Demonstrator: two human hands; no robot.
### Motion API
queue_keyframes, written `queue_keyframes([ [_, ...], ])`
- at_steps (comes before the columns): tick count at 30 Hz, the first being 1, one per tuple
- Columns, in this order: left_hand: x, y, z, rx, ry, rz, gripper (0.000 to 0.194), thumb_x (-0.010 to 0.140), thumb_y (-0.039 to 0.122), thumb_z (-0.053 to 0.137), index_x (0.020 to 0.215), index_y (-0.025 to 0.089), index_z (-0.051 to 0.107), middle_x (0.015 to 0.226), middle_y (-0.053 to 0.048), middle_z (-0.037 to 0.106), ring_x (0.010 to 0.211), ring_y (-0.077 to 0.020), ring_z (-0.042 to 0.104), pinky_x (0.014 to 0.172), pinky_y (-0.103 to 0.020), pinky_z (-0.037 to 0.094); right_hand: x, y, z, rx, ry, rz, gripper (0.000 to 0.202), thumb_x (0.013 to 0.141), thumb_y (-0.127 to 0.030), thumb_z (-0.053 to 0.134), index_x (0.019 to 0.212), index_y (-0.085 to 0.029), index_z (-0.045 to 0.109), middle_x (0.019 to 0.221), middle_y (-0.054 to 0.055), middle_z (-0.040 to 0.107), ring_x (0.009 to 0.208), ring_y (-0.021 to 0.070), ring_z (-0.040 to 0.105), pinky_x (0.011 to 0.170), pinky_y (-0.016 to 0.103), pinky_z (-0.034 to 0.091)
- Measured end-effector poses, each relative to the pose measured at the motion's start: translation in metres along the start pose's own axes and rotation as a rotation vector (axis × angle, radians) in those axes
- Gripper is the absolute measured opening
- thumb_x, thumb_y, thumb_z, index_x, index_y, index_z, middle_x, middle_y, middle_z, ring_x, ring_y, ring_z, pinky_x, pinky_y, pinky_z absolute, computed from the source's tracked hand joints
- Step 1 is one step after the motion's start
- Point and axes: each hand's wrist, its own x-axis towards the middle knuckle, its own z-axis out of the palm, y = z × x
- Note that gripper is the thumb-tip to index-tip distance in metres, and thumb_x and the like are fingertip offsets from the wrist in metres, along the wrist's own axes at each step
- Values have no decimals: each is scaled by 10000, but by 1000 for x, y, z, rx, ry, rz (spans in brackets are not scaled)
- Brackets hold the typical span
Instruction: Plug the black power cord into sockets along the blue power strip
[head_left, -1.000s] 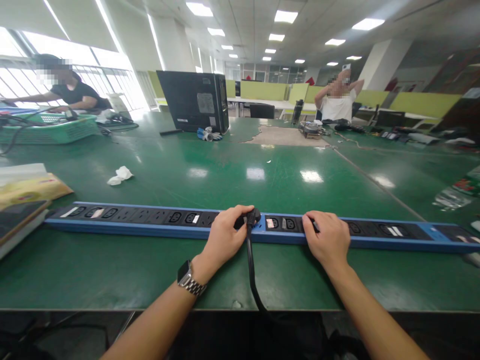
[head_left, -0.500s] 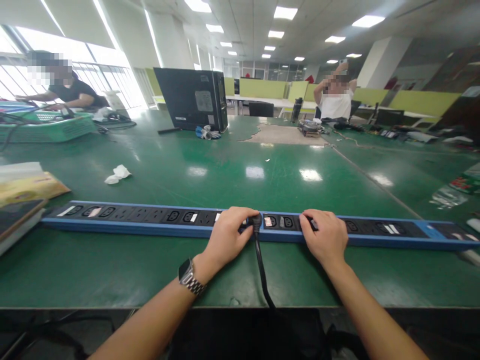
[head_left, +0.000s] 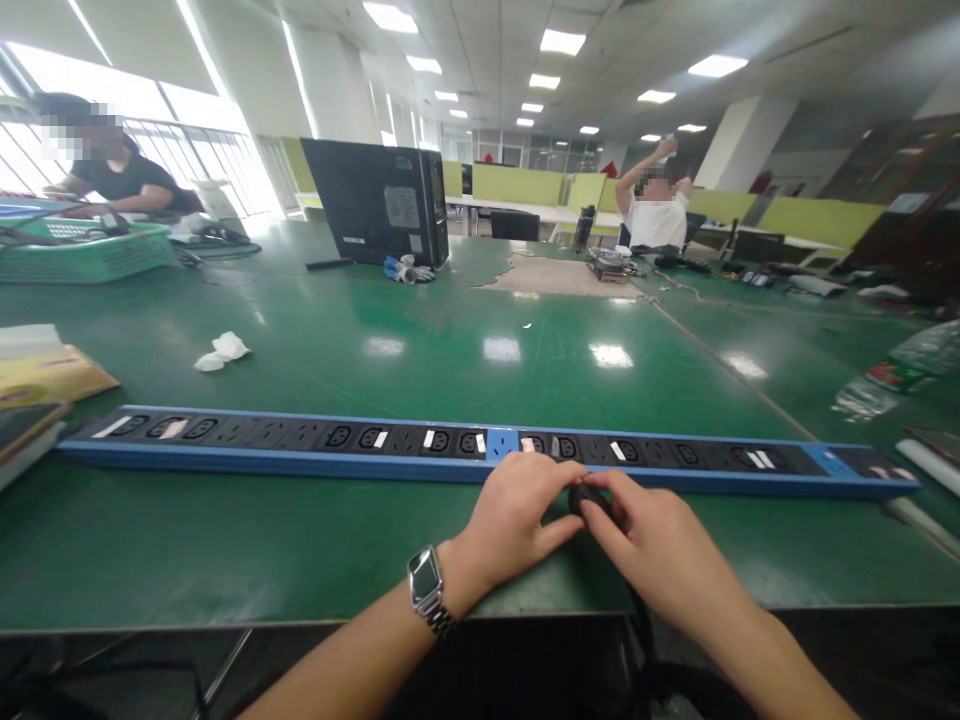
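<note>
A long blue power strip (head_left: 420, 465) with a row of black sockets lies across the green table. In front of it, both hands meet at a black plug (head_left: 587, 497). My left hand (head_left: 517, 515), with a watch on the wrist, has its thumb and forefinger pinched at the plug's left side. My right hand (head_left: 652, 535) grips the same plug from the right, its fingers partly hiding it. A black cable (head_left: 639, 630) runs down past the table's front edge beneath my right hand.
A black computer case (head_left: 375, 200) and gloves (head_left: 407, 269) stand farther back. On the left are a green basket (head_left: 97, 258), crumpled tissue (head_left: 223, 351) and a yellow packet (head_left: 67, 375). A plastic bottle (head_left: 892, 375) lies at right. Two people sit beyond the table.
The plug has come off the middle of the strip and is now in front of it. My left hand moved right and nearer; my right hand left the strip and took hold of the plug.
</note>
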Motion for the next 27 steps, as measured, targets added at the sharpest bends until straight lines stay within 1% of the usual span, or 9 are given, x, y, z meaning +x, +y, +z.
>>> queue_keyframes([
  [3, 5, -15, -12, 183, -5, -77, 500, 860, 388, 694, 1288, 192, 526, 1233, -93, 661, 1152, -254, 579, 1010, -416, 427, 25, 25, -17, 19, 135, 113, 315, 889, -411, 479, 974, -228, 721, 828, 31, 749, 759, 208, 684, 683, 292, 437],
  [4, 7, -20, -16, 268, -9, -135, 537, 855, 408, 695, 1310, 182, 519, 1291, -108, 631, 1202, -274, 549, 1037, -441, 405, 34, 32, -21, 31, 140, 135, 320, 884, -415, 479, 943, -224, 729, 853, 31, 755, 793, 207, 689, 703, 288, 446],
  [6, 8, -29, -22, 421, -47, -246, 581, 858, 448, 677, 1335, 159, 513, 1357, -132, 587, 1254, -310, 511, 1056, -481, 381, 50, 37, -25, 22, 75, 124, 329, 882, -405, 469, 892, -218, 739, 878, 29, 759, 825, 202, 688, 717, 280, 452],
  [8, 8, -35, -23, 500, -113, -296, 585, 885, 486, 629, 1347, 146, 510, 1354, -136, 593, 1258, -316, 513, 1049, -491, 381, 62, 34, -23, -61, 6, 96, 335, 883, -375, 456, 871, -212, 748, 888, 34, 761, 837, 208, 686, 719, 283, 451],
  [12, 5, -38, -21, 499, -197, -300, 546, 930, 509, 555, 1347, 159, 509, 1295, -102, 639, 1198, -271, 564, 1040, -465, 377, 72, 16, -19, -354, -14, 124, 347, 882, -352, 447, 866, -211, 764, 881, 78, 763, 851, 256, 692, 703, 314, 441],
  [15, 4, -36, -20, 492, -201, -299, 532, 934, 523, 541, 1331, 169, 521, 1290, -93, 643, 1185, -262, 568, 1038, -453, 367, 75, 7, -17, -497, -50, 131, 354, 891, -333, 435, 853, -198, 760, 853, 119, 756, 824, 273, 698, 665, 323, 428],
  [21, 4, -36, -19, 518, -184, -302, 533, 933, 530, 534, 1334, 178, 520, 1280, -88, 645, 1174, -269, 562, 1030, -449, 361, 71, -4, -5, -542, -58, 112, 317, 919, -375, 479, 946, -185, 731, 863, 130, 747, 799, 270, 702, 645, 317, 430],
  [24, 4, -37, -19, 530, -177, -300, 544, 935, 535, 527, 1341, 174, 514, 1275, -100, 647, 1165, -271, 566, 1025, -450, 365, 67, -3, -18, -477, 25, 89, 314, 913, -385, 495, 919, -200, 748, 857, 106, 755, 813, 263, 702, 662, 321, 442],
  [27, 4, -37, -18, 529, -174, -295, 549, 934, 534, 531, 1336, 161, 515, 1266, -108, 652, 1155, -276, 572, 1015, -458, 371, 61, 21, -49, -379, 241, 94, 348, 889, -464, 499, 918, -242, 766, 840, 67, 764, 798, 259, 699, 654, 329, 451],
])
